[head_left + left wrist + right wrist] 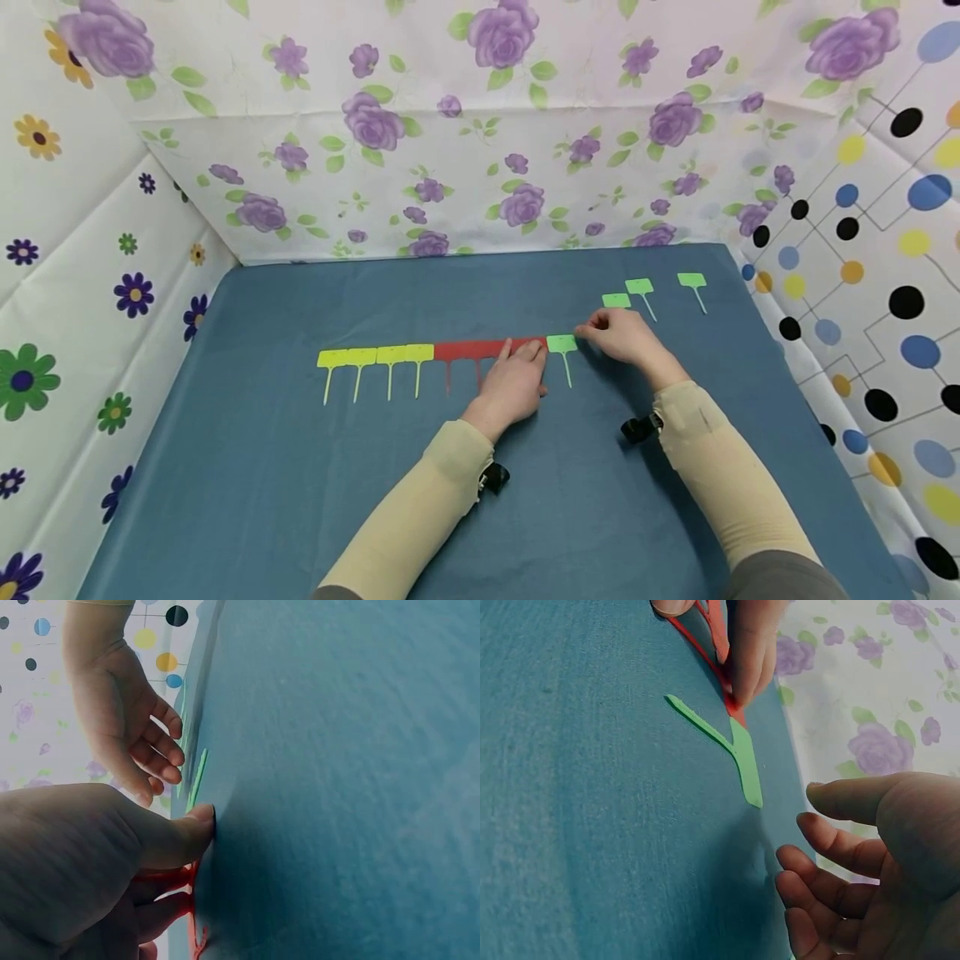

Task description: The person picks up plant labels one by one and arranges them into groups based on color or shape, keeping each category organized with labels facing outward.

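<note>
T-shaped plastic plant labels lie in a row: several yellow labels (362,357) at the left, red labels (465,350) in the middle, then one green label (561,343) at the right end. My left hand (513,385) rests on the right part of the red labels, fingertips pressing them to the cloth and covering some of them. In the right wrist view the green label (746,765) meets the edge of a red one (735,709). My right hand (626,340) hovers just right of the green label, fingers loosely bent and holding nothing.
Three loose green labels lie at the back right: one (616,300) partly hidden behind my right hand, another (640,287) beside it, and a third (691,280) farther right. Blue cloth (247,467) covers the table. Patterned sheets (450,183) stand along the back and sides.
</note>
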### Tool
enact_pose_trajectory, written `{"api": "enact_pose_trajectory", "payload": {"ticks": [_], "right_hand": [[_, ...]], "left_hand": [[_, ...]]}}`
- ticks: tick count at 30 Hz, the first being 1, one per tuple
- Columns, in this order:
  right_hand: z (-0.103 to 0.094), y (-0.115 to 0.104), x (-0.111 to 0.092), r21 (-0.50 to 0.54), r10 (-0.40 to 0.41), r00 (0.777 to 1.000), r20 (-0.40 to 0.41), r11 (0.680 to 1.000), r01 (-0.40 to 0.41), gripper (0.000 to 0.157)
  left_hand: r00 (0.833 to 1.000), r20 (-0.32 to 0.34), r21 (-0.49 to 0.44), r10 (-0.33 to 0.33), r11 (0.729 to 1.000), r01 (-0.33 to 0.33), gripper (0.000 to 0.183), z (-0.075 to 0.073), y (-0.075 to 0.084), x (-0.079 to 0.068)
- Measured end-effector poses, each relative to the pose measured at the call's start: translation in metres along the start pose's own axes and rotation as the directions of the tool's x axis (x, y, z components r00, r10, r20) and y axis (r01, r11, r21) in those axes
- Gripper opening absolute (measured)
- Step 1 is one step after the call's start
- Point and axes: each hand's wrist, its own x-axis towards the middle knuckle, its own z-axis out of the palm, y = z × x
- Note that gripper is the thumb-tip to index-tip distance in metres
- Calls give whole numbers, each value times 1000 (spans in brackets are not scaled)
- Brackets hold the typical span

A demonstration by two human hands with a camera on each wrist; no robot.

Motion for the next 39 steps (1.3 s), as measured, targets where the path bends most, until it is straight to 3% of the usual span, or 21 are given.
{"api": "enact_pose_trajectory", "payload": {"ticks": [14, 34, 39], "right_hand": [[-9, 7, -2, 21, -36, 997, -63, 999, 37, 31], [-15, 8, -6, 35, -43, 994, -103, 998, 47, 35], [-11, 16, -11, 29, -30, 996, -88, 999, 33, 37]], "left_hand": [[999, 38, -11, -7, 1000, 7, 70, -6, 1, 0], [994, -106, -24, -16, 1000, 14, 64, -10, 9, 2], [997, -77, -31, -8, 999, 6, 68, -3, 17, 5]]}}
